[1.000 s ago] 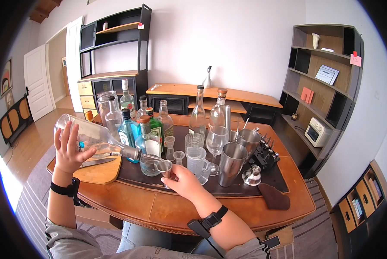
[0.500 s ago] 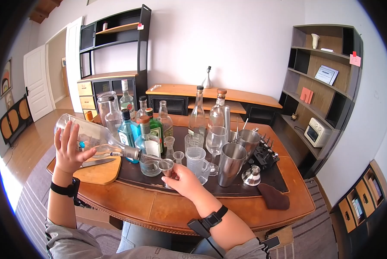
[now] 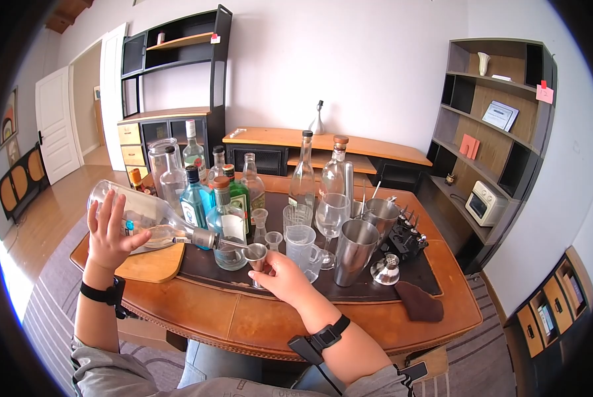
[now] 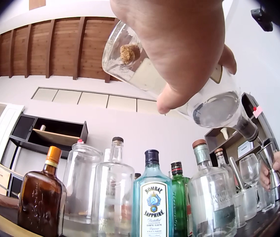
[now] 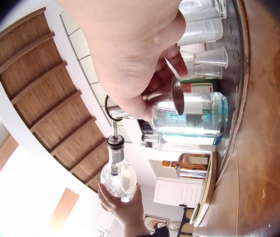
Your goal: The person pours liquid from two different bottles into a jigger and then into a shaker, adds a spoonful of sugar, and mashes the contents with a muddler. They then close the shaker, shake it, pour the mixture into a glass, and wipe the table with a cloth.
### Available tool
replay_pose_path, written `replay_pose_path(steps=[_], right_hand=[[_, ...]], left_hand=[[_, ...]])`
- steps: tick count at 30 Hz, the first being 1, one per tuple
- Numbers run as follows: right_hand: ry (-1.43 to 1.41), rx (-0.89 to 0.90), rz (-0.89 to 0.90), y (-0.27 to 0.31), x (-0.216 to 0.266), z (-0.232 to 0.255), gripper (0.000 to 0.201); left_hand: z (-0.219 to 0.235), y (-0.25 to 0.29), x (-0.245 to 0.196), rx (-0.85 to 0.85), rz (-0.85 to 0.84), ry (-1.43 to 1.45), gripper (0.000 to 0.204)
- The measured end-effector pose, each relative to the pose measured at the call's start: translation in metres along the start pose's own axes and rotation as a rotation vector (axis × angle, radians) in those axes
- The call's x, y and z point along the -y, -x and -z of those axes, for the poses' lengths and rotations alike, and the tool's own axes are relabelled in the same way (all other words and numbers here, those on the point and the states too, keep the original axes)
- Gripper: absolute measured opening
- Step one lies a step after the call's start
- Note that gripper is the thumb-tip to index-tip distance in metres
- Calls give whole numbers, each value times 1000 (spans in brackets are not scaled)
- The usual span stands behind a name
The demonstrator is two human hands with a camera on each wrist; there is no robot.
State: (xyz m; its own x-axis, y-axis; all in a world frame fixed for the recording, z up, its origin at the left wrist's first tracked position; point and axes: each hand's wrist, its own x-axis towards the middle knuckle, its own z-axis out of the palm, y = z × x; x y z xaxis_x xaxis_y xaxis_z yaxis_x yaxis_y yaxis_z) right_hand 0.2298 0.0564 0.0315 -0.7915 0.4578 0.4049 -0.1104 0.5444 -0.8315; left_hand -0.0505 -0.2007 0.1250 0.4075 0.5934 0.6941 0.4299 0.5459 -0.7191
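My left hand [image 3: 108,233] grips a large clear glass bottle [image 3: 152,210], tilted with its base up to the left and its neck down to the right. A thin metal pour spout [image 3: 233,244] sticks out of the neck. Clear liquid shows inside the bottle in the left wrist view. My right hand [image 3: 286,282] pinches a double-ended metal jigger [image 3: 255,254] by its waist, holding it upright. The spout's tip is right at the jigger's upper mouth. In the right wrist view the jigger [image 5: 167,98] sits between thumb and fingers.
Behind the hands stand several bottles, among them a blue gin bottle [image 4: 152,197] and a brown one [image 4: 41,202]. To the right are a plastic measuring jug [image 3: 301,248], a shaker tin [image 3: 356,255] and a strainer top [image 3: 385,269]. A cutting board [image 3: 157,264] lies under the tilted bottle.
The bottle and left hand have shifted slightly right and down, bringing the spout to the jigger's mouth. The jigger moved slightly right early on and then stayed nearly still.
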Motion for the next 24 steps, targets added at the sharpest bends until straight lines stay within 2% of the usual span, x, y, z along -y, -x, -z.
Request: replay_pose_path(steps=[12,18,22,24], right_hand=[[-37,11,-28,-2,-4,-1,19],[-103,21,-57,-2,-5,1,17],[-116,-26,-29,-3,-6,3,20],[-129,-41,-25,-4,-4,5,20]], left_hand=[[-1,13,-16,58,15,95,62],[9,8,-31,119,63,184,48],[19,0,-42,203,134,332,63],[26,-8,-48,193,166,431,75]])
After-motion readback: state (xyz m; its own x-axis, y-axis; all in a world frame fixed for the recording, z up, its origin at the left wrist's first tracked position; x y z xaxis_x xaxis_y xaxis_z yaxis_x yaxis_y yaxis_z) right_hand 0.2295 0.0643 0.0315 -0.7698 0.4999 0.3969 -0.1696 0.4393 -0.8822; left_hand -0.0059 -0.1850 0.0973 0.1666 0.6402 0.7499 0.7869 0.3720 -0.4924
